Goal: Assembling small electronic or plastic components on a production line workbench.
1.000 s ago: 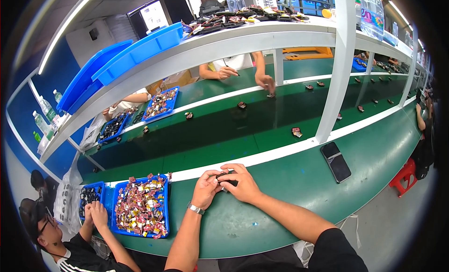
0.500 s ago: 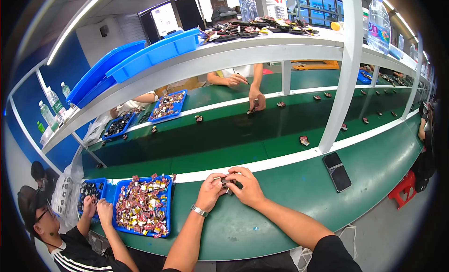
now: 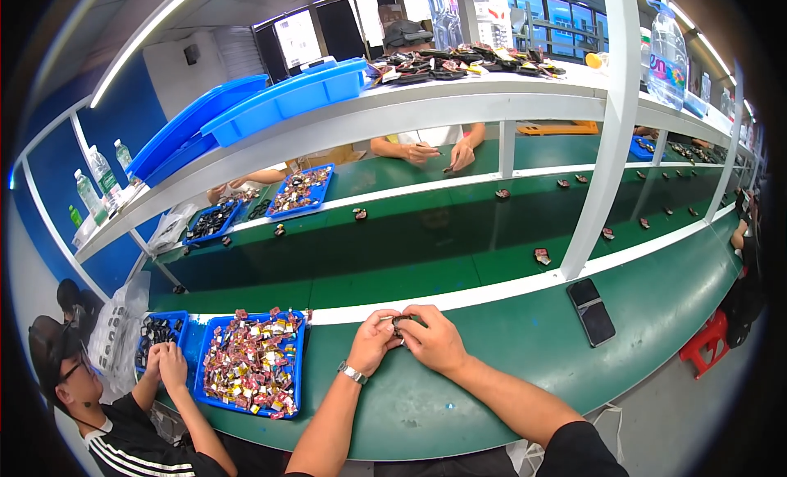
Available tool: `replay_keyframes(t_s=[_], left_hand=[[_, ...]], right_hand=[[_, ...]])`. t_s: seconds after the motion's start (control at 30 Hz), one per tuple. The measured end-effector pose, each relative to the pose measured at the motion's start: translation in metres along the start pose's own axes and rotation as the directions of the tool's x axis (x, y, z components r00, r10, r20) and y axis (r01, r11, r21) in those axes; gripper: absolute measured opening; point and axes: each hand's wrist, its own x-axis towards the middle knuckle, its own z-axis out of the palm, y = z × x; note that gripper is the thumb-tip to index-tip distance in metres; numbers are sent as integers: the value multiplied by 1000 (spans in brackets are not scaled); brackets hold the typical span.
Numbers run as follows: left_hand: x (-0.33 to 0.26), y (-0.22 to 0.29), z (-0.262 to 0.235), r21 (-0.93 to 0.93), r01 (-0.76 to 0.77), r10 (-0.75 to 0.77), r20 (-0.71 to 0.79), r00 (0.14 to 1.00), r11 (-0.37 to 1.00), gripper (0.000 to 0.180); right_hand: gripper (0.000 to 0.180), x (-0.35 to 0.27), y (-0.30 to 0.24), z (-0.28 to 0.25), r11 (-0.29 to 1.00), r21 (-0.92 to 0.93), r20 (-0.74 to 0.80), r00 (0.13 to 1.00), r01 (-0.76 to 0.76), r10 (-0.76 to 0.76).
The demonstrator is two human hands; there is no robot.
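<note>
My left hand and my right hand meet over the green workbench, near its white stripe. Together they pinch a small dark part with thin wires at their fingertips; most of it is hidden by my fingers. A watch sits on my left wrist. Just left of my hands lies a blue tray heaped with several small red and yellow parts.
A dark phone lies to the right on the bench. A conveyor belt beyond the stripe carries several small parts. A person at lower left handles a blue tray of black parts. People work across the belt. A white post stands at right.
My hands stay together on the small part at the same spot. The view has tilted a little. The person across the belt has drawn their hands back together.
</note>
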Motion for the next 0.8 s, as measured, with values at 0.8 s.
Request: replay_keyframes(t_s=[0.8], left_hand=[[2, 0, 3, 58, 11, -12, 17, 1000, 998, 26]], right_hand=[[15, -5, 4, 8, 984, 79, -12, 987, -159, 160]])
